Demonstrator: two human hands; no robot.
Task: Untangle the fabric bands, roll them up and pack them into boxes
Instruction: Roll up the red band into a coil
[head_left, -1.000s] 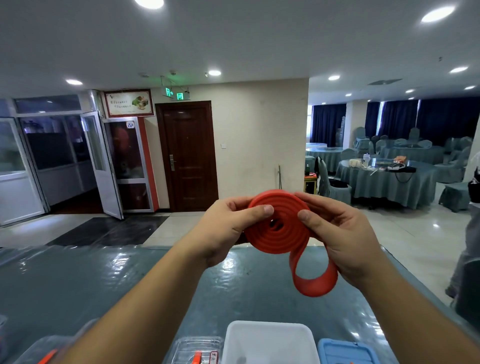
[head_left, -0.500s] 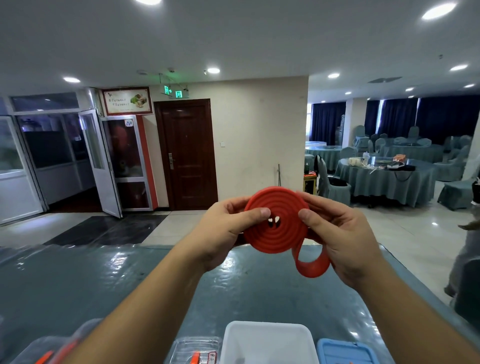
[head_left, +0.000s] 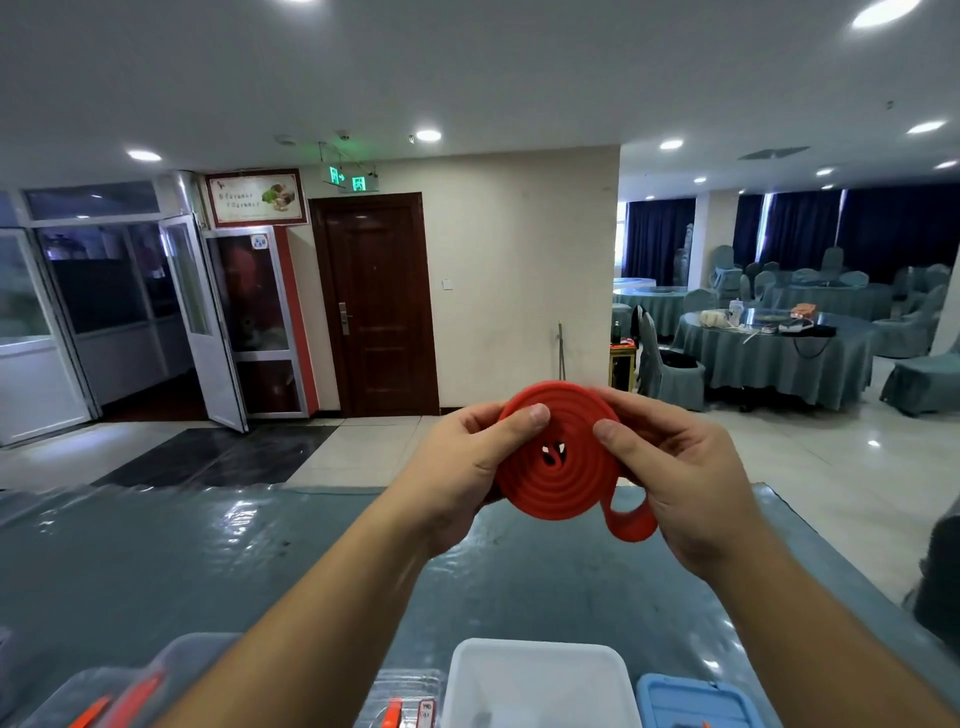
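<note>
A red fabric band (head_left: 563, 470), wound into a flat spiral roll, is held up in the air over the table. My left hand (head_left: 467, 467) grips its left side, thumb on the front face. My right hand (head_left: 685, 478) grips the right side, thumb on the roll's upper right. A short loose loop of the band hangs below the roll beside my right palm. A white box (head_left: 540, 680) stands open at the table's near edge, below the hands.
The table (head_left: 208, 561) has a glossy teal cover. A blue lid (head_left: 696, 701) lies right of the white box. Clear plastic boxes (head_left: 405, 701) with red bands inside sit at the near left. Round dining tables and chairs fill the room at the right.
The hanging tail of the red band has grown much shorter as the roll took it up. The roll is now larger and both hands sit slightly lower.
</note>
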